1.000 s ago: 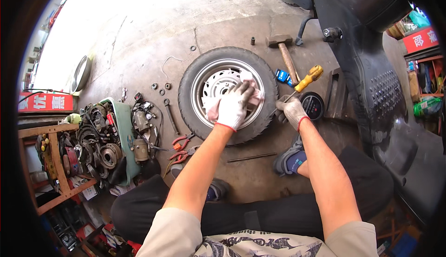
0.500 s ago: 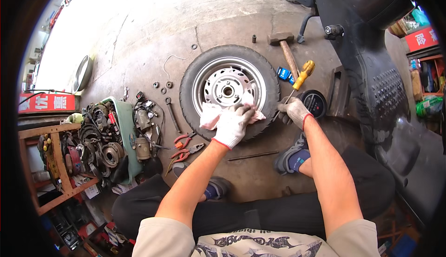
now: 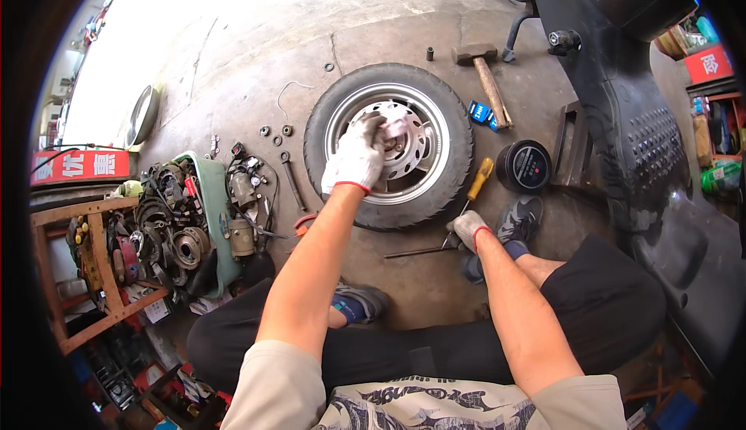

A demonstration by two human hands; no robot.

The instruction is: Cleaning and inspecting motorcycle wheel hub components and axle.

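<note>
A scooter wheel (image 3: 458, 150) lies flat on the floor in front of me, its black tyre around a silver rim. My left hand (image 3: 357, 154), in a white glove with a red cuff, is over the rim's hub. Its fingers are closed on a pale pink rag (image 3: 395, 127) pressed against the hub. Just off the tyre's near right side, my gloved right hand (image 3: 468, 229) grips a screwdriver (image 3: 481, 179) by its shaft. The yellow handle points up and away from me. What the rag covers at the hub is hidden.
A hammer (image 3: 487, 88), a blue box (image 3: 482, 114) and a round black tin (image 3: 524, 166) lie right of the wheel. A wrench (image 3: 292, 181) and several nuts lie left. A green bin (image 3: 216, 220) of parts stands farther left, a black scooter (image 3: 629, 134) at right.
My left hand has moved the rag from the rim's near side up onto the hub. My right hand, with the screwdriver, has come nearer to me and slightly left. The view has shifted.
</note>
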